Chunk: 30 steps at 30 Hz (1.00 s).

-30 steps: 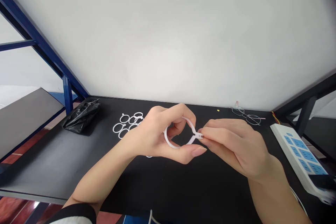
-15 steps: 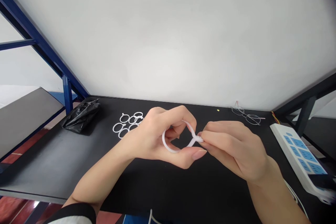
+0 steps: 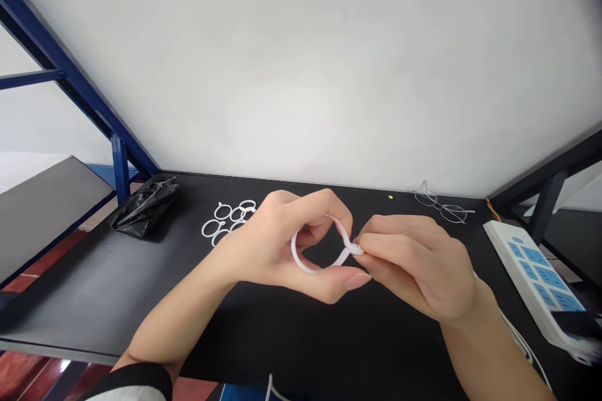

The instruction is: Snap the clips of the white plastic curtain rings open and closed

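Observation:
Between my hands, above the black table, is a white plastic ring [image 3: 298, 255] with a short tab on its right side. My left hand [image 3: 291, 244] curls around the ring, its fingers over the top and its thumb along the underside. The fingertips of my right hand [image 3: 418, 260] pinch the tab, hiding its outer end. Several similar white rings [image 3: 223, 212] lie in a loose cluster on the table behind my left wrist, partly covered by that hand.
A crumpled black plastic bag [image 3: 147, 207] lies at the back left of the black table [image 3: 301, 338]. Wire-frame glasses [image 3: 439, 205] rest at the back right. A white power strip [image 3: 540, 282] with blue sockets runs along the right, with a white cable [image 3: 527, 348] near my right forearm.
Both hands keep the same grip on the white ring. My right hand has shifted very slightly to the left; otherwise things look the same.

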Each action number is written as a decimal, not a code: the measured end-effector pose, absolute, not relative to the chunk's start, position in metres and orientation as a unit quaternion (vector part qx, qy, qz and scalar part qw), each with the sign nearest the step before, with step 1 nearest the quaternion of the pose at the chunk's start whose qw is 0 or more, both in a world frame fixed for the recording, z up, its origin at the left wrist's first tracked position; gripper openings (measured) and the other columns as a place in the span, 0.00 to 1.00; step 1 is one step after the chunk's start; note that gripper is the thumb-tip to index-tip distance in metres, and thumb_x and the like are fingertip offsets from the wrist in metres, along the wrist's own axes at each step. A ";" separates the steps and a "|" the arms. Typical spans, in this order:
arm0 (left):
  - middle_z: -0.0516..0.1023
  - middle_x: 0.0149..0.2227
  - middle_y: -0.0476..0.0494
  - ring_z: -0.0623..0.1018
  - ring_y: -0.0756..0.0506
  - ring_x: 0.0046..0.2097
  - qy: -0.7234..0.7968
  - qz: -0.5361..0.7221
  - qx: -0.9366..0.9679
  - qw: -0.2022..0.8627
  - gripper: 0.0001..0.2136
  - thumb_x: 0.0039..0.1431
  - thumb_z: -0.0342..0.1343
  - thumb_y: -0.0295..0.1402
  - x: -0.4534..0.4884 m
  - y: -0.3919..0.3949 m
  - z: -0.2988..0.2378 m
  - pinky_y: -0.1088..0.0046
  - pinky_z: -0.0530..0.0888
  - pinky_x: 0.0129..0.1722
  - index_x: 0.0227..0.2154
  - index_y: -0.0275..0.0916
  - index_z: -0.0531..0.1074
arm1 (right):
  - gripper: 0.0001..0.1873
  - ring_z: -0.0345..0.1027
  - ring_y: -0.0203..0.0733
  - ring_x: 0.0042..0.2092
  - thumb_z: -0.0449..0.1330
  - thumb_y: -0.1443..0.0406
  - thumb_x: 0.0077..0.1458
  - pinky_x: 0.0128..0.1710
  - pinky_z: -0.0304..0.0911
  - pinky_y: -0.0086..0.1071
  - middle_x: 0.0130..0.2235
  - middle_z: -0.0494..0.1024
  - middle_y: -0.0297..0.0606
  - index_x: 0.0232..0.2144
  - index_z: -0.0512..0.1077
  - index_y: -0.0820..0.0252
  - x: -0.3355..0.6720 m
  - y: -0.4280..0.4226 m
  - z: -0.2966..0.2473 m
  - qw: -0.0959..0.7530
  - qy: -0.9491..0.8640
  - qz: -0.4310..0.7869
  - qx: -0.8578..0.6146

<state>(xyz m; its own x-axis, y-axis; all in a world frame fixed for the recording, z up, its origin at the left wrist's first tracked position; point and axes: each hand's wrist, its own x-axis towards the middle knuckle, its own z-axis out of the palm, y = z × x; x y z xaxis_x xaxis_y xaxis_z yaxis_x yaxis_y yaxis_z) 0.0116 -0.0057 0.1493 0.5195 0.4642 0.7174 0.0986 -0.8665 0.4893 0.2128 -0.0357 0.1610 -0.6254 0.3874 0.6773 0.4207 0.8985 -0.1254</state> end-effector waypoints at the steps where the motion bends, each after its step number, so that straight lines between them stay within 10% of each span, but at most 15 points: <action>1: 0.52 0.15 0.61 0.52 0.56 0.17 0.167 0.456 0.851 0.201 0.13 0.52 0.59 0.45 0.011 -0.006 0.150 0.79 0.55 0.17 0.31 0.41 0.66 | 0.04 0.59 0.30 0.23 0.53 0.69 0.63 0.23 0.53 0.25 0.24 0.70 0.30 0.34 0.66 0.57 0.213 -0.036 0.161 0.376 -0.899 -0.028 -0.224; 30: 0.57 0.16 0.60 0.57 0.57 0.17 0.158 0.429 0.858 0.233 0.18 0.53 0.60 0.50 0.012 -0.004 0.159 0.80 0.58 0.18 0.30 0.40 0.65 | 0.04 0.62 0.28 0.21 0.59 0.72 0.59 0.20 0.59 0.23 0.22 0.72 0.28 0.35 0.70 0.58 0.207 -0.038 0.167 0.428 -0.873 -0.043 -0.231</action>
